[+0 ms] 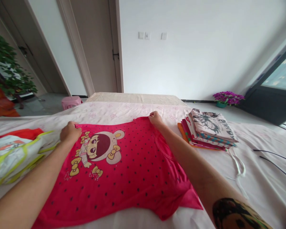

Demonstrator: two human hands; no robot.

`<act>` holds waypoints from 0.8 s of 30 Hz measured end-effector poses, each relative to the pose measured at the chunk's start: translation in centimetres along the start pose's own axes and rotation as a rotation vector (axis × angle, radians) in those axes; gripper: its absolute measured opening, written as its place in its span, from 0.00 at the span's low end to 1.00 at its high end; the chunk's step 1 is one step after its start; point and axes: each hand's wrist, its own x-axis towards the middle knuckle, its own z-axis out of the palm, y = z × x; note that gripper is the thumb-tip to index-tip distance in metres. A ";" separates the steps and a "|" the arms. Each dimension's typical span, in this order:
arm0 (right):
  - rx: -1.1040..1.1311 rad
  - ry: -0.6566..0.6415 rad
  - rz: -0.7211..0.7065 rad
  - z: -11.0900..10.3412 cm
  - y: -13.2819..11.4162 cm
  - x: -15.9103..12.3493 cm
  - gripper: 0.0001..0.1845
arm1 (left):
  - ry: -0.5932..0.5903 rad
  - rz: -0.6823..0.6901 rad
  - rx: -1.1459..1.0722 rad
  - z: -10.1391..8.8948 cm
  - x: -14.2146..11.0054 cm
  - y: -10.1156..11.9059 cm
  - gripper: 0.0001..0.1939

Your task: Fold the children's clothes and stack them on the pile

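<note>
A red T-shirt [133, 165] with dark dots and a cartoon girl print lies spread sideways on the bedsheet, its neckline toward the right. My left hand [71, 133] is closed on the shirt's far edge at the left, beside the print. Farther right, my right hand [156, 119] pinches the same far edge near the shoulder. The fabric between both hands runs fairly straight, with a small bump next to the right hand. Near the right forearm, the sleeve and lower right corner lie in loose folds.
A stack of folded clothes [209, 130] sits on the right of the bedsheet [124, 109], with white cords hanging out and dark cords [274, 152] beyond. Loose clothes [16, 152] lie at the left. A pink stool [71, 102] and purple flowers [228, 97] stand on the floor.
</note>
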 end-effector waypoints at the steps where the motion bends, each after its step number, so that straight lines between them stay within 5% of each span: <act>1: -0.019 -0.013 -0.033 0.2 0.0 -0.9 0.20 | 0.019 -0.021 0.017 -0.1 -0.7 0.5 0.28; 3: -0.110 -0.056 -0.155 0.7 -0.3 -3.3 0.24 | 0.065 0.009 0.054 -0.2 -2.4 1.6 0.31; 6: -0.328 -0.181 -0.400 1.4 -1.0 -7.9 0.29 | 0.082 0.279 0.119 0.4 -5.7 3.6 0.29; 11: -0.538 -0.360 -0.530 1.1 -0.2 -13.6 0.37 | -0.084 0.580 0.177 2.8 -10.5 4.4 0.31; 14: -0.588 -0.339 -0.547 -0.5 1.6 -13.8 0.37 | -0.121 0.588 0.251 3.1 -11.8 2.4 0.32; 19: -0.656 -0.307 -0.455 -3.4 3.2 -13.1 0.36 | -0.129 0.548 0.271 1.1 -12.4 -0.9 0.30; 24: -0.638 -0.276 -0.444 -4.0 1.1 -17.7 0.35 | -0.222 0.389 0.333 -0.4 -14.1 0.4 0.33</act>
